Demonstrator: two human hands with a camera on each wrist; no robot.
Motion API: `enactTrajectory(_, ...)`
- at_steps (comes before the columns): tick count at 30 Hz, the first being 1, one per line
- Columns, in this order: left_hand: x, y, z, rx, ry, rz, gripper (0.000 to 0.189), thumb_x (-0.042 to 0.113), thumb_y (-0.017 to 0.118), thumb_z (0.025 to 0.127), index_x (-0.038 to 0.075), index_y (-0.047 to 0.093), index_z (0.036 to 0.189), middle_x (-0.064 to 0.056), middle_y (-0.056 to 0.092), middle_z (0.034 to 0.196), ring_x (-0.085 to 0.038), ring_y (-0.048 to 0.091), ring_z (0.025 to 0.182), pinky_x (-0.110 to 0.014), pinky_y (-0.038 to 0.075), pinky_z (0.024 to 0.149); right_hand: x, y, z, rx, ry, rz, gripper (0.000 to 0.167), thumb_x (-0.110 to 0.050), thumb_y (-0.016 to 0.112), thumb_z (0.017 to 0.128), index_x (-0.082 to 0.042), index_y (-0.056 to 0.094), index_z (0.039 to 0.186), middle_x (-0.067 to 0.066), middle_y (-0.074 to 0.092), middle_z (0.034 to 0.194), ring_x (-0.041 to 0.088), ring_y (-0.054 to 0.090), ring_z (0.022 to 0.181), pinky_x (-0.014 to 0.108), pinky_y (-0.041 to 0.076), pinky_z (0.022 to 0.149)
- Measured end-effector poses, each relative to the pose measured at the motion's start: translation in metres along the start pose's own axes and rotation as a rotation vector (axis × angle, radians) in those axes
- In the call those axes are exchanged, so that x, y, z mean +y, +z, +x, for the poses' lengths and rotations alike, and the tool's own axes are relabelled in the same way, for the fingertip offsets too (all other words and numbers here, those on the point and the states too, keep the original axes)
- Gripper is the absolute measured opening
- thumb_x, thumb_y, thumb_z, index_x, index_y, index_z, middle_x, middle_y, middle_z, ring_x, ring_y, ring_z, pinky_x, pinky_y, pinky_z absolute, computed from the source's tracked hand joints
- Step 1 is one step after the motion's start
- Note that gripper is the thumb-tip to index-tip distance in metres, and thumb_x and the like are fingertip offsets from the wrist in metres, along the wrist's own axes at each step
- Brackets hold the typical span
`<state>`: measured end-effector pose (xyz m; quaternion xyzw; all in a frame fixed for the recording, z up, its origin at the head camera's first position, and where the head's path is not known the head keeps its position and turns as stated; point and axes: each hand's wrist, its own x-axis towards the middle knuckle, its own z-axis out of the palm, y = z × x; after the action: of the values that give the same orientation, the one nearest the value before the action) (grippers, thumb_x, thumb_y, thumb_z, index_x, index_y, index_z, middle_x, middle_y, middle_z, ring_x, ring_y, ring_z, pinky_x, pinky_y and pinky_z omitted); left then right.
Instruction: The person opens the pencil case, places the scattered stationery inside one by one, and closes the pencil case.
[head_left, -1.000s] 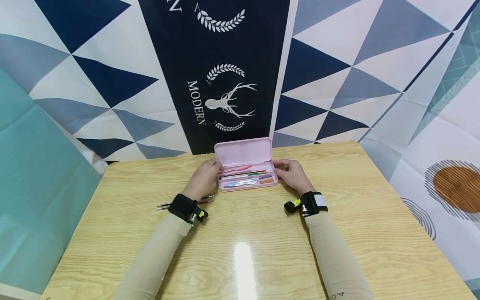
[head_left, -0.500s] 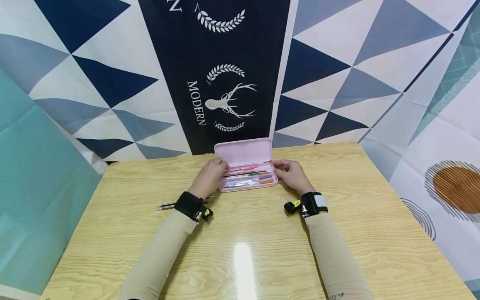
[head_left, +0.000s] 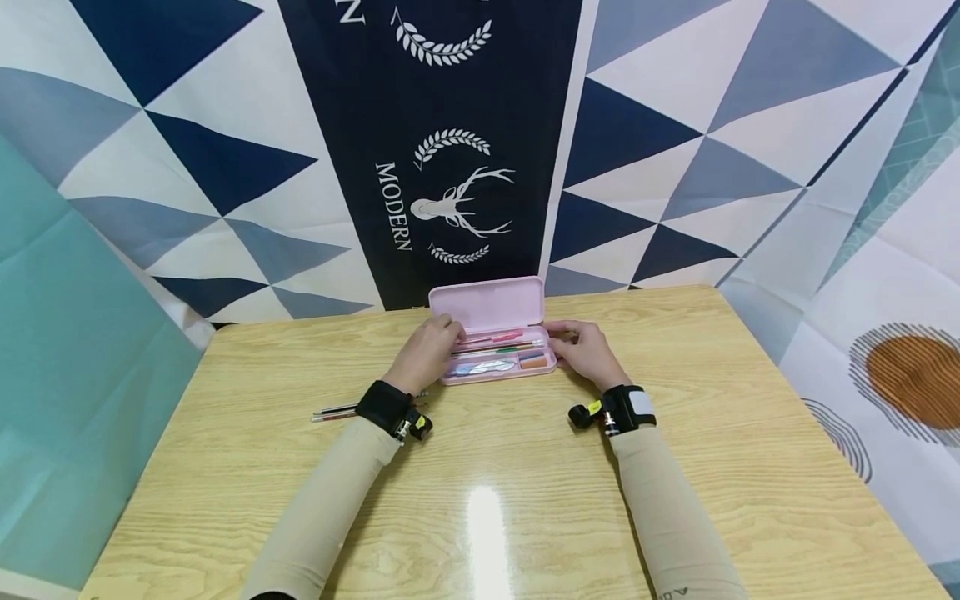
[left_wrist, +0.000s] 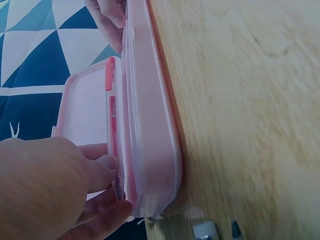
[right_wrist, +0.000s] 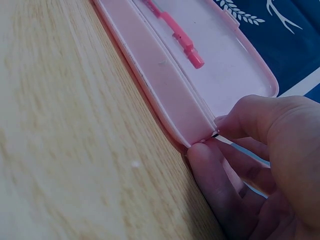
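A pink pencil case (head_left: 487,305) stands open on the table near the wall, its lid raised at the back. My left hand (head_left: 426,352) is over the case's left end and pinches a pink pen (left_wrist: 113,110) between thumb and fingers. In the right wrist view the pen's pink end (right_wrist: 182,37) shows above the case's rim, in front of the lid. My right hand (head_left: 587,353) grips the case's right end, thumb at the top edge and fingers lower down. Inside the case lie several pencils (head_left: 487,351) and an orange-brown block (head_left: 533,362) in a small compartment.
Several loose pencils (head_left: 334,412) lie on the wooden table (head_left: 555,508) left of the case, partly hidden behind my left wrist. A patterned cloth (head_left: 465,100) hangs right behind the table's far edge.
My left hand has slid rightward over the case, carrying the pink pen with it. My right hand and the case have stayed where they were.
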<state>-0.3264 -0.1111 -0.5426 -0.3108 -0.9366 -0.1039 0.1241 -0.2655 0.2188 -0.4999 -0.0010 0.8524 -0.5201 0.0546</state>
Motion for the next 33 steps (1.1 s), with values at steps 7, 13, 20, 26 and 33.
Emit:
enactTrajectory(7, 0.006, 0.001, 0.004, -0.009, 0.01, 0.002, 0.031, 0.013, 0.094, 0.091, 0.014, 0.078, 0.117, -0.005, 0.071, 0.112, -0.024, 0.072, 0.105, -0.04, 0.062, 0.098, 0.001, 0.001, -0.001, 0.002, 0.003, 0.005, 0.041, -0.016, 0.068, 0.113, -0.007, 0.069, 0.153, 0.027, 0.073, 0.132, 0.013, 0.069, 0.085, 0.018, 0.06, 0.069)
enactTrajectory(13, 0.008, 0.0, 0.005, -0.044, -0.009, 0.006, 0.026, 0.014, 0.091, 0.095, 0.013, 0.078, 0.117, -0.006, 0.071, 0.111, -0.024, 0.071, 0.102, -0.04, 0.062, 0.096, 0.001, 0.001, -0.001, 0.001, 0.006, 0.004, 0.041, -0.016, 0.068, 0.113, -0.007, 0.07, 0.153, 0.027, 0.073, 0.131, 0.013, 0.069, 0.084, 0.018, 0.06, 0.069)
enactTrajectory(20, 0.008, 0.001, 0.006, -0.049, -0.004, 0.031, 0.026, 0.014, 0.092, 0.094, 0.015, 0.077, 0.115, -0.003, 0.071, 0.108, -0.019, 0.068, 0.097, -0.037, 0.061, 0.092, -0.002, 0.0, -0.001, 0.004, 0.018, -0.004, 0.041, -0.016, 0.067, 0.113, -0.009, 0.07, 0.153, 0.026, 0.071, 0.135, 0.016, 0.068, 0.09, 0.018, 0.06, 0.07)
enactTrajectory(26, 0.009, -0.001, 0.005, -0.038, 0.014, -0.032, 0.021, 0.008, 0.089, 0.095, 0.012, 0.077, 0.111, -0.006, 0.071, 0.105, -0.023, 0.069, 0.095, -0.039, 0.061, 0.092, -0.001, 0.001, 0.0, 0.003, 0.02, -0.011, 0.041, -0.017, 0.068, 0.113, -0.01, 0.07, 0.154, 0.025, 0.071, 0.133, 0.016, 0.067, 0.09, 0.018, 0.06, 0.07)
enactTrajectory(33, 0.027, -0.024, 0.002, -0.023, 0.011, -0.064, 0.013, -0.002, 0.077, 0.1, 0.008, 0.077, 0.11, -0.01, 0.074, 0.105, -0.025, 0.073, 0.096, -0.039, 0.062, 0.092, -0.002, 0.001, 0.0, 0.013, -0.041, -0.003, 0.039, -0.01, 0.068, 0.111, -0.003, 0.071, 0.15, 0.029, 0.075, 0.132, 0.012, 0.068, 0.088, 0.019, 0.06, 0.068)
